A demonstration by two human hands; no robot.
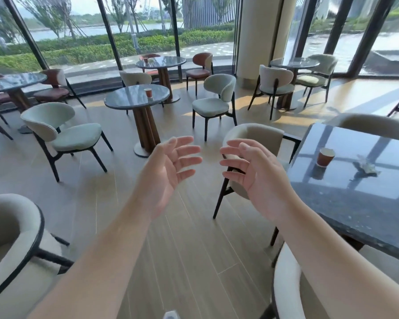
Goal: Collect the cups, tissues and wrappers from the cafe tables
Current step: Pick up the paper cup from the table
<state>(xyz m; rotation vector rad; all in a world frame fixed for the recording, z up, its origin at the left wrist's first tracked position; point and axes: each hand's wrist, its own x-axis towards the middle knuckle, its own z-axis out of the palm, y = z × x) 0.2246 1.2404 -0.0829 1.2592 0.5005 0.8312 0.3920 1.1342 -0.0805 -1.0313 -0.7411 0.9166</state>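
Note:
A brown paper cup stands on the dark square table at my right, with a crumpled tissue or wrapper lying a little to its right. Another orange-brown paper cup stands on the round grey table further ahead. My left hand and my right hand are raised in front of me over the floor, palms facing each other, fingers spread and relaxed, holding nothing. Both hands are well short of either table.
Pale upholstered chairs surround the tables; one chair stands between my right hand and the square table. More round tables and brown chairs stand by the glass wall. A white column rises at the back. Wooden floor lies below my arms.

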